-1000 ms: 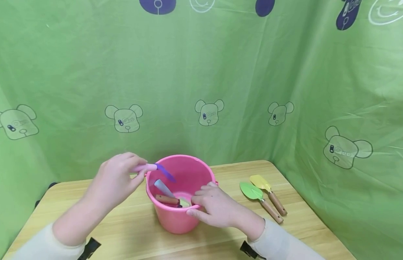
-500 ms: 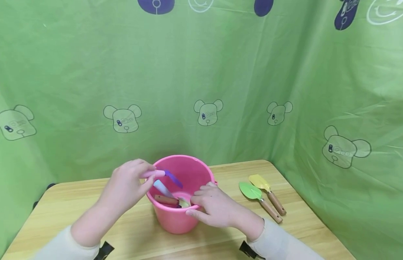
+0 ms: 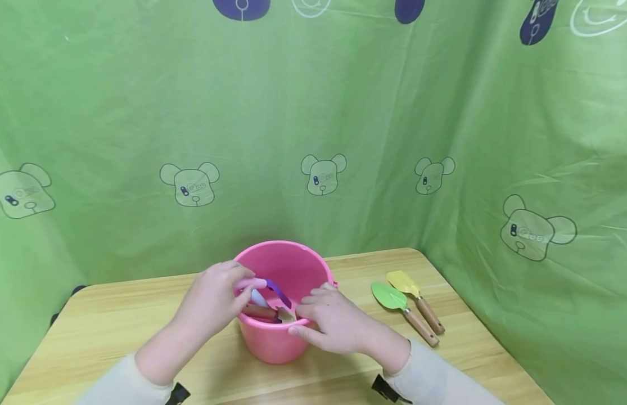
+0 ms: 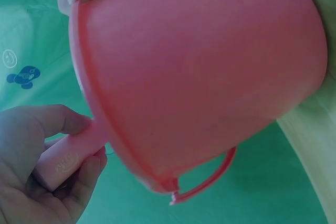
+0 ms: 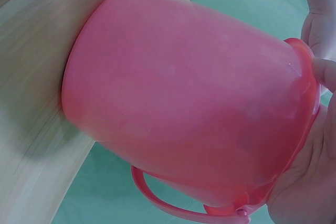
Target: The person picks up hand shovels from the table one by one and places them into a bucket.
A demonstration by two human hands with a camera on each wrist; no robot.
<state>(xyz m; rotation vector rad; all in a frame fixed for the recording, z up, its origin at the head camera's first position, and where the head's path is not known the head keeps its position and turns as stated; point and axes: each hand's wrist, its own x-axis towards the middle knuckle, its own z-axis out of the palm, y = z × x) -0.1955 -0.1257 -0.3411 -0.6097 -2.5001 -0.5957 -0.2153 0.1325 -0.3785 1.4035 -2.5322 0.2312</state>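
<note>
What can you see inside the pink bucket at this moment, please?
Inside the bucket: a wooden-handled tool, a pale blue blade, and the purple blade of the pink-handled tool the left hand holds. Both hands hide the rest.

Both hands crowd the pink bucket's [image 3: 285, 264] near rim; its far rim stays reachable. Bare tabletop [image 3: 116, 320] lies left; two small shovels [image 3: 406, 304] block the right.
</note>
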